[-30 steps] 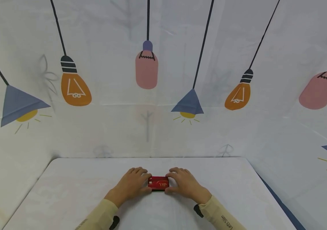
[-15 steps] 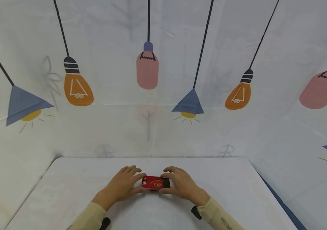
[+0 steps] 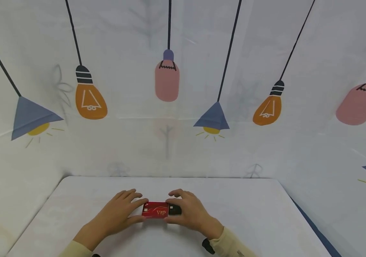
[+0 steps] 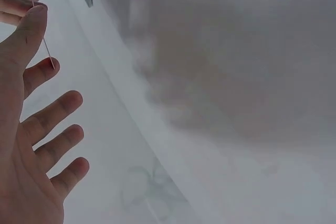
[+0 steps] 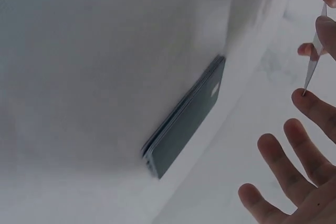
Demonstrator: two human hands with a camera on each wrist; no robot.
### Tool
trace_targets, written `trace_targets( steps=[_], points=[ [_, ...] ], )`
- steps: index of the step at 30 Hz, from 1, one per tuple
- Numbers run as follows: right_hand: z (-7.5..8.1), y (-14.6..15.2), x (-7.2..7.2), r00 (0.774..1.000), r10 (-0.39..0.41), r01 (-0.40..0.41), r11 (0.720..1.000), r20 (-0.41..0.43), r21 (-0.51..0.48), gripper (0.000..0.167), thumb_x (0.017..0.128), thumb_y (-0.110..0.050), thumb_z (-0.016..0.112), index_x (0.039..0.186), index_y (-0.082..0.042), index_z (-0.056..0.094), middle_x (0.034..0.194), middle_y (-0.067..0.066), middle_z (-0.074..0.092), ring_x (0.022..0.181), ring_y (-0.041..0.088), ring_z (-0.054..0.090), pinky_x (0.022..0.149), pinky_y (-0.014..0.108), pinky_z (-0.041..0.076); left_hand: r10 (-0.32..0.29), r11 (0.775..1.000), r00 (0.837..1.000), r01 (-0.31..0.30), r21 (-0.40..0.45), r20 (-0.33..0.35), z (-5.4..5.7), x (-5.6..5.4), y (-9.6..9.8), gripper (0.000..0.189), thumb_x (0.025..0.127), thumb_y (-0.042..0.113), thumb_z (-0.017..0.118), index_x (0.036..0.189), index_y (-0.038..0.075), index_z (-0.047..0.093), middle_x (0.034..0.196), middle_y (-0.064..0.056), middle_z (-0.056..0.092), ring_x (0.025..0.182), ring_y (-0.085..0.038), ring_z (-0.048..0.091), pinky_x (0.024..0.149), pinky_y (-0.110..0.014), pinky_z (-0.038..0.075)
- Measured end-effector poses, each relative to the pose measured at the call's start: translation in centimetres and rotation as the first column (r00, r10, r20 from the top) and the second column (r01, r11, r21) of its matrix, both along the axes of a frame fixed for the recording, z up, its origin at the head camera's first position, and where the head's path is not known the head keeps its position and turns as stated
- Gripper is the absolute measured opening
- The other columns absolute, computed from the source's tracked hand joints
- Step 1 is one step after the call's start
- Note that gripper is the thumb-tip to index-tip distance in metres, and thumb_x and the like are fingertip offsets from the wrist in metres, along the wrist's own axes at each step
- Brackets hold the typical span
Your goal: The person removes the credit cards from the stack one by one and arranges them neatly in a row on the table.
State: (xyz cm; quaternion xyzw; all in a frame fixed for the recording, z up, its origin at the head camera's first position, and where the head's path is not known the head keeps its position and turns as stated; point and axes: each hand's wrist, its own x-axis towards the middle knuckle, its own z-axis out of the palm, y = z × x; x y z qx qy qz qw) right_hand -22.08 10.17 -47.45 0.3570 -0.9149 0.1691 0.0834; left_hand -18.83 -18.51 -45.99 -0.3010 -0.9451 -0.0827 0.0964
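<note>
A red card [image 3: 155,210] marked "VIP", with a chip at its left, is held level between both hands. My left hand [image 3: 115,214] pinches its left end between thumb and index finger, the other fingers spread. At the right end, my right hand [image 3: 193,213] pinches it the same way. Both wrist views show the card edge-on, its thin edge [image 5: 313,66] raised above the table. A small stack of dark cards [image 5: 188,119], the top one with a pale chip, lies under the right hand. In the head view the dark stack [image 3: 174,210] shows partly behind the right fingers.
The cards lie on a white table [image 3: 250,207] with rounded far corners. Behind it rises a white cloth wall [image 3: 131,142] printed with hanging lamps and bulbs. Blue material [image 3: 314,226] shows beyond the table's right edge.
Both hands have moved left and slightly nearer with the red card. The card has slid away from over the dark stack, whose top now shows at the right.
</note>
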Motion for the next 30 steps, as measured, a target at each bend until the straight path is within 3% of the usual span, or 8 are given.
trace_targets(
  steps=[11, 16, 21, 27, 30],
  points=[
    [-0.8, -4.5, 1.9, 0.993, 0.112, -0.111, 0.994, -0.047, 0.01, 0.052, 0.085, -0.066, 0.071, 0.12, -0.028, 0.074, 0.13, -0.005, 0.062, 0.116, 0.013, 0.059, 0.102, 0.04, 0.049, 0.053, 0.999, 0.998, -0.053, -0.009, -0.021, -1.2, 3.5, -4.6, 0.056, 0.088, 0.066, 0.064, 0.128, 0.027, 0.069, 0.123, -0.002, 0.067, 0.121, -0.036, 0.059, 0.099, -0.06, 0.047],
    [-1.4, -6.0, 2.4, 0.992, 0.113, -0.111, 0.993, -0.054, 0.032, 0.052, 0.084, -0.068, 0.069, 0.12, -0.031, 0.074, 0.129, -0.008, 0.061, 0.118, 0.01, 0.057, 0.105, 0.038, 0.047, 0.099, 0.995, 0.995, -0.098, -0.018, 0.023, -1.7, 4.3, -5.8, 0.06, 0.088, 0.071, 0.06, 0.128, 0.027, 0.069, 0.123, -0.002, 0.067, 0.121, -0.036, 0.058, 0.099, -0.063, 0.046],
    [-1.7, -7.0, 2.9, 0.996, 0.092, -0.091, 0.995, -0.018, 0.033, 0.051, 0.083, -0.069, 0.069, 0.12, -0.034, 0.074, 0.129, -0.01, 0.061, 0.117, 0.009, 0.056, 0.103, 0.04, 0.048, 0.122, 0.993, 0.992, -0.121, -0.01, 0.025, -2.0, 4.8, -6.8, 0.061, 0.086, 0.072, 0.061, 0.127, 0.028, 0.069, 0.122, 0.0, 0.067, 0.121, -0.035, 0.058, 0.098, -0.065, 0.046],
    [-1.9, -8.0, 3.4, 0.994, 0.09, -0.088, 0.995, -0.061, 0.04, 0.05, 0.083, -0.071, 0.068, 0.118, -0.036, 0.074, 0.127, -0.012, 0.061, 0.114, 0.007, 0.056, 0.102, 0.033, 0.046, 0.093, 0.996, 0.994, -0.093, 0.0, -0.057, -2.5, 5.4, -7.9, 0.059, 0.084, 0.069, 0.066, 0.124, 0.026, 0.071, 0.118, 0.0, 0.068, 0.118, -0.035, 0.06, 0.094, -0.063, 0.05],
    [-2.0, -8.5, 3.7, 0.993, 0.095, -0.092, 0.995, -0.072, 0.037, 0.049, 0.083, -0.07, 0.069, 0.118, -0.035, 0.074, 0.126, -0.012, 0.061, 0.113, 0.007, 0.056, 0.102, 0.03, 0.045, 0.099, 0.995, 0.993, -0.1, -0.013, -0.057, -2.7, 5.7, -8.5, 0.06, 0.084, 0.07, 0.065, 0.124, 0.026, 0.071, 0.118, 0.001, 0.069, 0.118, -0.034, 0.06, 0.095, -0.062, 0.049]
  ],
)
